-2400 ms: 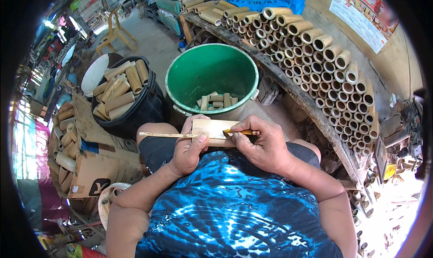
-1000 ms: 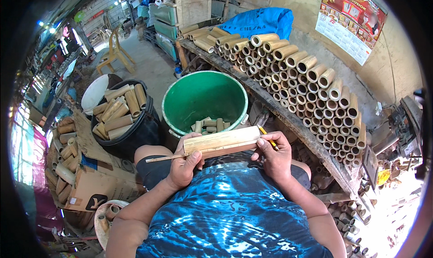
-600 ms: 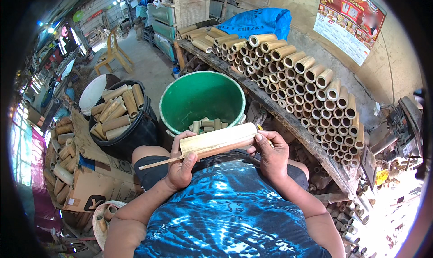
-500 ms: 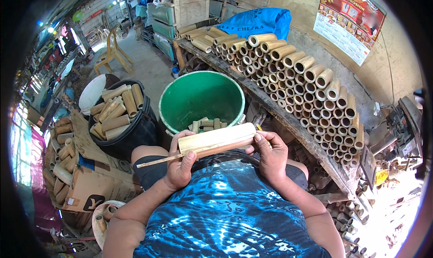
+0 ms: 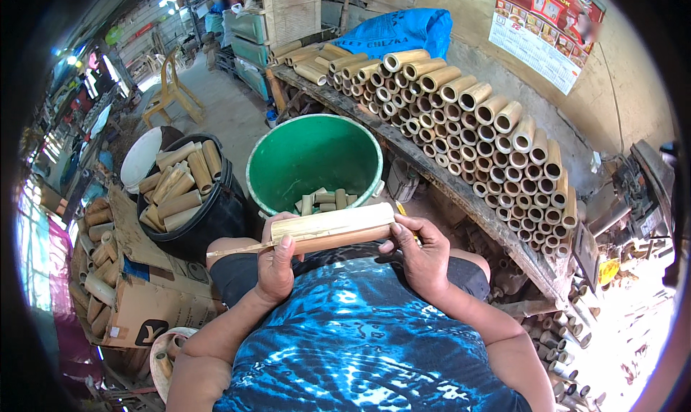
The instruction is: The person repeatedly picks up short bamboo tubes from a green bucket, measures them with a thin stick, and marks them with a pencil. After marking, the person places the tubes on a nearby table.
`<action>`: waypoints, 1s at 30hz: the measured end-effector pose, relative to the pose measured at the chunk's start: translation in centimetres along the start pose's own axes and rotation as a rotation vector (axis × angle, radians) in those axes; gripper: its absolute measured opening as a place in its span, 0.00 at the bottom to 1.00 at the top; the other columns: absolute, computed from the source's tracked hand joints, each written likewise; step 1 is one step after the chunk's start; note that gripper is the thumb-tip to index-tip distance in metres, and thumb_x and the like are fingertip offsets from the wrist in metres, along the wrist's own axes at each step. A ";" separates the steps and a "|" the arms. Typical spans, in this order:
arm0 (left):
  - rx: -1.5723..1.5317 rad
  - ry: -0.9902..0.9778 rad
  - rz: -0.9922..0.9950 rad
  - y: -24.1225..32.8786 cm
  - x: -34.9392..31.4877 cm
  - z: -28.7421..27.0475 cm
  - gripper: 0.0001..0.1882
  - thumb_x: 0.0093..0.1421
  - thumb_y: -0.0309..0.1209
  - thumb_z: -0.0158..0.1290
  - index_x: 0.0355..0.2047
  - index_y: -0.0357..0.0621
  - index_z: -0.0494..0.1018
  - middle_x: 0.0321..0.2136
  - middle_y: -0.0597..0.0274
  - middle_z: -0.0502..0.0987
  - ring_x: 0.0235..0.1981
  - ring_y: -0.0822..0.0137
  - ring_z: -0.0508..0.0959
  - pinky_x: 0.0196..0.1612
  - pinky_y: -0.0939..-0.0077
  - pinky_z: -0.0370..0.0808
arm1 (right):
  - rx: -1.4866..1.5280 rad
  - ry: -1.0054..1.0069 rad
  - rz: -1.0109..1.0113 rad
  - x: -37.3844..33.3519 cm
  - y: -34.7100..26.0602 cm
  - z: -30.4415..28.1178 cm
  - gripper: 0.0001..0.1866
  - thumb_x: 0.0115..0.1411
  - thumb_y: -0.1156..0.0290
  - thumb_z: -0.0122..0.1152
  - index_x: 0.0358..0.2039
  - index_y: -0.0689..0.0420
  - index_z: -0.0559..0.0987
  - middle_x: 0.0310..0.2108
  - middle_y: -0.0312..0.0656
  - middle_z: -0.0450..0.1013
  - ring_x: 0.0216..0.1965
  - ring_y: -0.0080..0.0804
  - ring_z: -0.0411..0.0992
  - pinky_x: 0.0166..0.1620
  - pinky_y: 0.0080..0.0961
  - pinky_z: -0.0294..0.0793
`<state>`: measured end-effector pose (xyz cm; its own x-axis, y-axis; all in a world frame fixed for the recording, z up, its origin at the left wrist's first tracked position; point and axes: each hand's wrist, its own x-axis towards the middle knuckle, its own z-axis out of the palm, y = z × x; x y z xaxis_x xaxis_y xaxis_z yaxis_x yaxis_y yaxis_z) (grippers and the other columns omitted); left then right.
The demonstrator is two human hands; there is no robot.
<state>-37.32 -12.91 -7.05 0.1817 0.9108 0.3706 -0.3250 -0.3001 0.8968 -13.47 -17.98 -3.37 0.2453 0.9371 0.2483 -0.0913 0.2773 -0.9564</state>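
A pale length of bamboo tube (image 5: 335, 221) lies crosswise in front of my shirt, above my lap. My left hand (image 5: 277, 272) grips its left end, thumb on the near side. A thin bamboo strip (image 5: 234, 250) juts out leftward past that hand, along the tube's lower edge. At the other end, my right hand (image 5: 423, 261) pinches the tube with thumb and fingers. A slim yellow pencil-like stick (image 5: 400, 209) shows behind the right fingers; most of it is hidden. Beyond the tube stands a green tub (image 5: 313, 146) with several short bamboo pieces (image 5: 327, 199) at its bottom.
Bamboo tubes (image 5: 468, 135) are stacked on a wooden bench (image 5: 417, 160) to the right. At left stand a black bucket (image 5: 230, 196) full of bamboo pieces and a cardboard box (image 5: 162, 308) with more. A yellow chair (image 5: 171, 92) is farther back.
The view has shifted slightly, so most things sit a little further left or lower. Both hands keep the bamboo tube, now held slightly more level.
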 end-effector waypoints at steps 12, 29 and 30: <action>-0.109 -0.006 -0.113 -0.5 -0.6 -0.8 0.25 0.69 0.47 0.44 0.55 0.40 0.62 0.41 0.60 0.72 0.33 0.75 0.69 0.32 0.81 0.67 | 0.147 -0.083 0.145 0.1 -0.7 -1.6 0.13 0.68 0.78 0.53 0.52 0.66 0.73 0.39 0.44 0.77 0.32 0.26 0.79 0.35 0.19 0.80; 0.104 -0.148 -0.148 0.0 -1.3 -1.2 0.26 0.67 0.48 0.46 0.54 0.40 0.63 0.42 0.62 0.71 0.33 0.77 0.69 0.34 0.83 0.68 | -0.348 -0.232 0.058 -0.2 -3.3 -1.3 0.05 0.59 0.75 0.64 0.35 0.60 0.79 0.29 0.34 0.76 0.30 0.15 0.72 0.35 0.17 0.73; 0.111 -0.155 -0.145 0.0 -1.3 -1.3 0.26 0.67 0.48 0.46 0.54 0.40 0.63 0.42 0.62 0.71 0.33 0.77 0.69 0.34 0.83 0.68 | -0.369 -0.229 0.031 -0.2 -3.2 -1.2 0.05 0.59 0.75 0.64 0.35 0.60 0.79 0.28 0.35 0.76 0.30 0.16 0.72 0.35 0.18 0.73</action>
<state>-38.73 -13.75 -7.82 0.3618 0.8949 0.2611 -0.1828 -0.2065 0.9612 -12.02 -19.29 -0.55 0.0234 0.9782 0.2061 0.2664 0.1926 -0.9444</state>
